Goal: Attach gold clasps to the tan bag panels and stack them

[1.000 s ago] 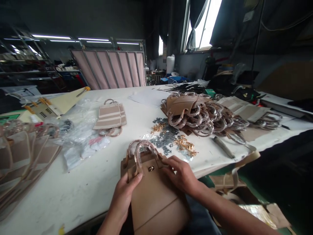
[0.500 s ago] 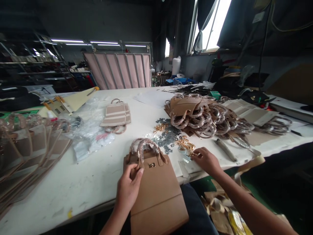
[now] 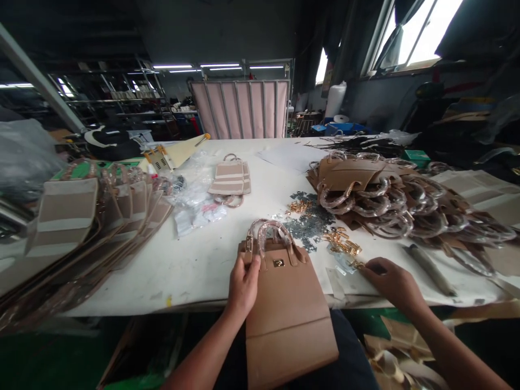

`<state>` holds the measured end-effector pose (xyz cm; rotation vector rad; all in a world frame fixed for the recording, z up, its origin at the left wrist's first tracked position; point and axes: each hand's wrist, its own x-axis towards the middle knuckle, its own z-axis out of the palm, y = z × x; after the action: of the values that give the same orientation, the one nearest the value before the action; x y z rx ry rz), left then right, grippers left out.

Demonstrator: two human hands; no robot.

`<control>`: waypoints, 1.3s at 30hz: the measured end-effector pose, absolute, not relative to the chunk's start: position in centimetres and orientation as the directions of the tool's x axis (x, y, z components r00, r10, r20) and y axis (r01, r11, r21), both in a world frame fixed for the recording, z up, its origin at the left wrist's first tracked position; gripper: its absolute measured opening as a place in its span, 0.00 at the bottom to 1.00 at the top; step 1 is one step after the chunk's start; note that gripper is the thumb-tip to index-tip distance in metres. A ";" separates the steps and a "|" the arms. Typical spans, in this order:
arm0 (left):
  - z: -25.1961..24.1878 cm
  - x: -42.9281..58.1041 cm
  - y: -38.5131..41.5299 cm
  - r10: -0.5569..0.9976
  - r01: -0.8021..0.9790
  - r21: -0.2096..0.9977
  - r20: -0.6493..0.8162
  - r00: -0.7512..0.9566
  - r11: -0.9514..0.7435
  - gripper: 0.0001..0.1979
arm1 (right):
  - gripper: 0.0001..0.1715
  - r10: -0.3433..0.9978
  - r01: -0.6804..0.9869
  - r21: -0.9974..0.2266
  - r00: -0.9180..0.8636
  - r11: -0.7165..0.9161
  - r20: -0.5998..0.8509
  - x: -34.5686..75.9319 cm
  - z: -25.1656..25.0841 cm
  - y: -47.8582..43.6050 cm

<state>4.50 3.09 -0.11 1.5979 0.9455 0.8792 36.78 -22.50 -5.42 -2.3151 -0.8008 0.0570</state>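
A tan handbag with plastic-wrapped handles and a small gold lock plate rests against the table edge and over my lap, tilted towards me. My left hand pinches its upper left edge by a handle base, thumb on the front, other fingers mostly hidden behind. At the near end of a heap of gold metal fittings, my right hand has its thumb and fingertips closed on a small gold fitting. Flat grey metal plates lie scattered just beyond.
Stacked tan bag pieces with wrapped handles fill the right side. More striped bag panels fan out at left. Clear plastic bags and a striped bag piece lie mid-table. A grey rod-like tool lies right of my hand.
The view has turned left, so everything sits further right in the picture. Both hands keep nearly the same places, left on the handbag and right by the gold fittings.
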 end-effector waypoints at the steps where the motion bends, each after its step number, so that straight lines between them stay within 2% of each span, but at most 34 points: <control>1: -0.2 4.4 3.3 0.915 0.131 0.980 0.085 0.395 -0.148 0.16 | 0.25 0.560 0.552 -0.614 0.802 -0.564 0.206 36.7 -5.4 -22.5; 4: -0.8 4.3 4.2 0.950 0.079 0.994 0.051 0.307 -0.079 0.18 | 0.30 0.513 0.592 -0.613 0.793 -0.523 0.328 36.4 -4.8 -22.3; 6: -1.6 4.4 4.9 0.960 0.041 0.999 -0.008 0.279 -0.004 0.24 | 0.30 0.478 0.566 -0.622 0.815 -0.541 0.327 36.0 -4.1 -22.0; 10: -2.3 5.3 5.9 0.957 -0.017 0.994 -0.095 0.275 0.104 0.29 | 0.29 0.438 0.395 -0.719 0.888 -0.571 0.140 35.1 -2.7 -20.7; 14: -0.4 5.8 5.9 0.919 -0.108 0.952 -0.243 0.309 0.288 0.27 | 0.39 0.399 0.132 -0.938 0.917 -0.321 -0.008 34.4 -1.8 -19.4; 16: 1.1 5.4 5.5 0.821 -0.159 0.870 -0.360 0.444 0.467 0.24 | 0.41 0.444 -0.001 -0.985 0.893 -0.173 -0.079 34.0 -1.5 -18.7; 19: 2.6 4.6 4.9 0.644 -0.179 0.713 -0.459 0.612 0.678 0.22 | 0.31 0.565 -0.114 -0.992 0.816 -0.050 -0.122 31.9 -0.6 -17.2; 21: 2.7 4.4 4.3 0.611 -0.199 0.652 -0.498 0.615 0.731 0.23 | 0.26 0.647 -0.105 -0.994 0.757 -0.020 -0.093 29.2 0.4 -15.7; 24: 2.0 4.8 3.6 0.682 -0.277 0.663 -0.486 0.547 0.695 0.23 | 0.21 0.731 -0.001 -1.000 0.683 -0.003 -0.003 23.7 2.1 -12.9; 27: 0.8 5.3 3.3 0.815 -0.344 0.765 -0.385 0.433 0.544 0.20 | 0.20 0.782 0.086 -0.996 0.618 0.036 0.081 18.5 3.1 -9.8; 30: -0.3 5.2 3.2 0.896 -0.317 0.868 -0.262 0.359 0.381 0.18 | 0.23 0.828 0.077 -0.996 0.556 0.036 0.073 15.4 2.3 -7.0; 35: -2.0 4.6 3.4 0.946 -0.229 0.961 -0.074 0.316 0.152 0.17 | 0.18 0.800 0.235 -0.972 0.583 0.003 0.143 14.2 -1.3 -4.9; 39: -3.5 4.6 3.5 0.946 -0.223 0.970 -0.023 0.325 0.101 0.17 | 0.17 0.758 0.352 -0.936 0.605 0.020 0.244 13.9 -2.8 -5.1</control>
<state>4.61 3.45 -3.49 1.1266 0.8303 1.0292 13.86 -5.12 -2.77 -1.5818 -0.9545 0.4042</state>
